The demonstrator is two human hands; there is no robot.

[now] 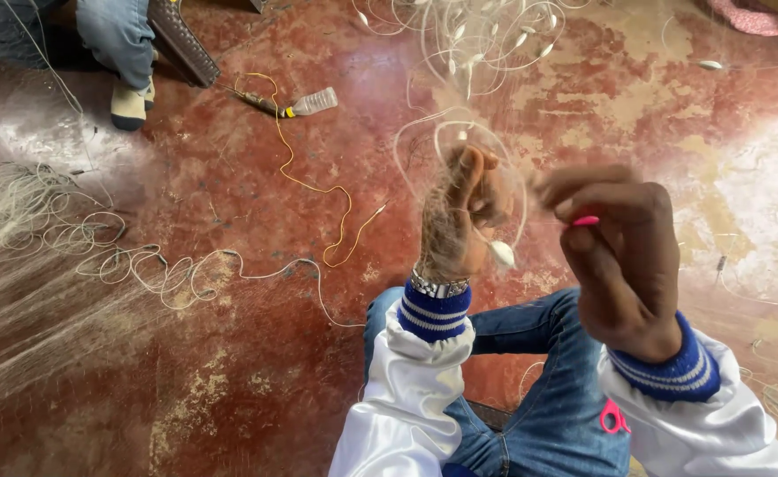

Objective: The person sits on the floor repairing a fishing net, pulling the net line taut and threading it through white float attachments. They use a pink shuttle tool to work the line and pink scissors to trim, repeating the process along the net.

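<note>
Just right of the frame's centre, 2 hands are being held up over a worn red floor (pixel 256 371). The left hand (pixel 460 216) is being raised with its fingers curled, and a bunch of fine netting (pixel 442 221) is being gripped in it, draped down across the back of the hand. A white oval float (pixel 502 253) is hanging at its lower right edge, and a loop of pale line (pixel 424 124) is arching up above it. A metal watch (pixel 438 285) is being worn on that wrist, above a blue striped cuff.

The right hand (pixel 623 256) is being held just beside the left, slightly blurred, with fingers closed in a pinch on a small pink tool (pixel 585 221); what kind of tool it is cannot be told. Both arms are being covered by white satin sleeves, and blue jeans (pixel 539 397) are being seen below them at the bottom centre.

At the top centre, a tangle of line strung with more white floats (pixel 477 40) is being left lying on the floor. At the left, a spread of fine net and looping cord (pixel 98 247) is being laid out. A yellow cord (pixel 305 181) is being trailed from a small clear bottle (pixel 314 102) in the upper middle. In the upper left corner, another person's jeans leg and socked foot (pixel 130 102) are being shown.
</note>
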